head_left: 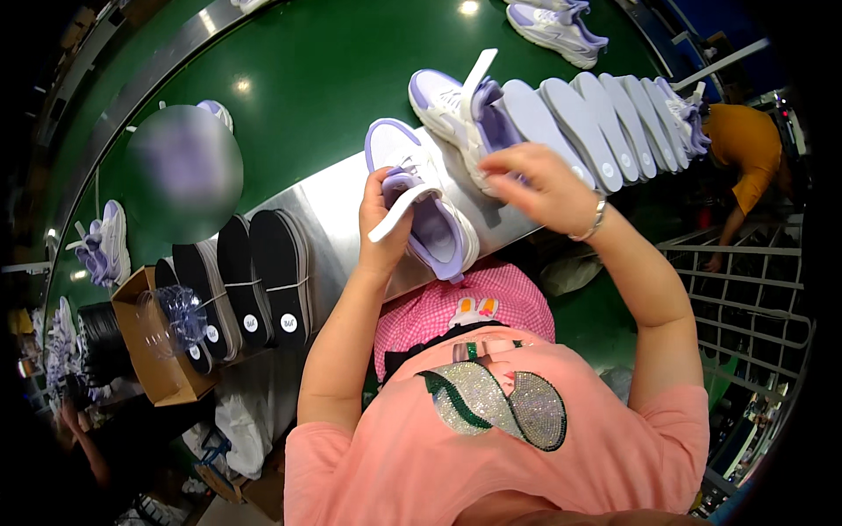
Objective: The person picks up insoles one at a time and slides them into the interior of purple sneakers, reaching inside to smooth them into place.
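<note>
My left hand [384, 219] grips a white and lilac sneaker [456, 230] by its side, over the metal ledge in front of me. The shoe's toe points away, its opening faces up, and a white tongue or strap sticks out across it. A second white and lilac sneaker [438, 101] lies just beyond, on its side of the ledge, with a white strip standing up from it. My right hand [548, 186] is at that shoe's heel, fingers curled together. Whether they pinch the heel or something small is hidden.
Grey insoles [579, 123] stand in a row at the right, black insoles [279, 272] in banded bundles at the left. A cardboard box [167, 351] holds clear plastic. Other sneakers [553, 31] ride the green belt [324, 79]. A co-worker in an orange top [745, 149] and a wire rack [745, 302] are at right.
</note>
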Motion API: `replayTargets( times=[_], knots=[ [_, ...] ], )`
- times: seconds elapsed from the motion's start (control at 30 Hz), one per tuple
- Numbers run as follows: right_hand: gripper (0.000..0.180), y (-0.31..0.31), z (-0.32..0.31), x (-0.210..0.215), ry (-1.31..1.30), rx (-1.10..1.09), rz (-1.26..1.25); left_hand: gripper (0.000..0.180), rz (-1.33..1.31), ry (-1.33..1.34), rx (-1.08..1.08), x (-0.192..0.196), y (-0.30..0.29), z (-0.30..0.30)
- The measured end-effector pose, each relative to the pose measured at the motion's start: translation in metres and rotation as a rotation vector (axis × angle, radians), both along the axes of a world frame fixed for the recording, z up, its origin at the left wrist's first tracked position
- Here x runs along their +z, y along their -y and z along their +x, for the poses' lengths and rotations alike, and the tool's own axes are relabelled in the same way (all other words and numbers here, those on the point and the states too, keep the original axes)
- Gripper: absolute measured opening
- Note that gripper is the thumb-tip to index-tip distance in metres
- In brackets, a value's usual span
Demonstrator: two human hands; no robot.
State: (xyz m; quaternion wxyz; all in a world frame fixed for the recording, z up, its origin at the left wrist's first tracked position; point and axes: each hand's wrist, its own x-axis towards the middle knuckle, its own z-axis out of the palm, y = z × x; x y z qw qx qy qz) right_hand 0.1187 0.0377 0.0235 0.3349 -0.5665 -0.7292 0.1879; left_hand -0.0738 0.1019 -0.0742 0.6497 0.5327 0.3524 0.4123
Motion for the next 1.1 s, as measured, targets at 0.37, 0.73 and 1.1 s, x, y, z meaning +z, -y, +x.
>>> replayTargets(
  times=[0.37, 0.73, 1.1],
  knots=[
    [0.026, 0.013, 0.029, -0.050, 0.562, -0.103, -0.216, 0.027, 0.172, -0.226, 0.073, 0.017, -0.025, -0.013],
    [0.030, 0.008, 0.114, -0.043, 0.222, -0.459, -0.004, 0.050, 1.137, -0.591, 0.466, 0.065, -0.006, -0.009],
    [0.042, 0.013, 0.153, -0.061, 0.735, -0.833, -0.489, 0.045, 0.657, -0.495, -0.007, 0.026, -0.020, 0.106]
  ],
)
